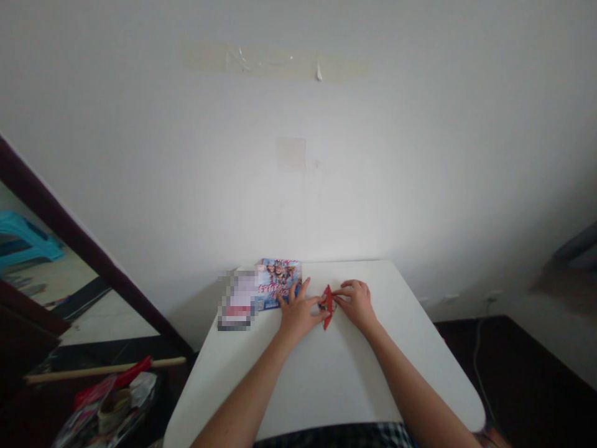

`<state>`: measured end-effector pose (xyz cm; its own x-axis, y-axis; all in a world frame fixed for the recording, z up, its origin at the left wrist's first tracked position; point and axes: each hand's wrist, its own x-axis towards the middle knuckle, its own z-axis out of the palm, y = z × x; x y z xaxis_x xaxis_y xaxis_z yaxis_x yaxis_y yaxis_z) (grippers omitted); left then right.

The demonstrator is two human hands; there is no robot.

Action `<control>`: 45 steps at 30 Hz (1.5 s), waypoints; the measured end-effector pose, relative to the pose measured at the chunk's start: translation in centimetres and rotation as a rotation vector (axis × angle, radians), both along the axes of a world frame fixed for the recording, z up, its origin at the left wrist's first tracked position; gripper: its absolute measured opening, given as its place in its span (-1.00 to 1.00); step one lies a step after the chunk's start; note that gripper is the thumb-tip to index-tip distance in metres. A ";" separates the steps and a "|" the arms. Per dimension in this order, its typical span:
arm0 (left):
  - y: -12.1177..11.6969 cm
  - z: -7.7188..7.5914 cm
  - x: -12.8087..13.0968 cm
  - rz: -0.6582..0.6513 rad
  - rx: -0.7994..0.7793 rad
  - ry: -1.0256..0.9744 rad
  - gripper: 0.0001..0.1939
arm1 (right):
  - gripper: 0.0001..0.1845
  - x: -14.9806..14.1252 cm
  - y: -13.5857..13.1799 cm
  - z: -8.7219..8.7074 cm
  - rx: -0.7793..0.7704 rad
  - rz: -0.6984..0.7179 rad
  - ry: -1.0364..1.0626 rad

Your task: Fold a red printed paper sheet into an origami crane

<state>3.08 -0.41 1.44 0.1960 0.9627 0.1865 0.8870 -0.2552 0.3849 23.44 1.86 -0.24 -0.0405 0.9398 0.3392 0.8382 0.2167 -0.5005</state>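
A small piece of folded red paper (328,307), pointed at its top and bottom, lies on the white table (321,373) between my two hands. Some multicoloured print shows on its left side. My left hand (297,313) has its thumb and index finger against the paper's left side, while its other fingers spread out towards a printed leaflet (273,283). From the right, my right hand (357,303) pinches the paper's edge between thumb and fingertips, the remaining fingers curled.
A blurred-out flat object (237,302) lies at the table's left edge, beside the leaflet. The wall (373,155) stands right behind the table. On the floor at lower left are a wooden stick (107,368) and a bag of odds and ends (112,410). A mirror-like panel leans at left.
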 end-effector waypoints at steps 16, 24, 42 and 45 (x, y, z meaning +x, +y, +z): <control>-0.2 0.6 0.1 0.001 -0.023 0.031 -0.51 | -0.83 -0.2 -0.2 0.0 0.022 0.001 -0.035; -0.2 0.5 -0.1 -0.025 -0.020 0.028 -0.54 | -0.82 -0.3 -0.3 0.2 0.039 0.030 -0.032; 0.1 0.4 -0.1 -0.025 -0.044 0.006 -0.54 | -0.83 -0.2 -0.2 0.0 0.075 0.060 -0.067; 0.2 0.4 -0.1 -0.027 -0.050 0.006 -0.53 | -0.83 -0.2 -0.3 0.2 0.080 0.055 -0.079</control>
<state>2.98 -0.26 1.85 0.2225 0.9652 0.1376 0.8823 -0.2594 0.3927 23.20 1.57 -0.08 -0.1203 0.9057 0.4065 0.8601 0.2996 -0.4130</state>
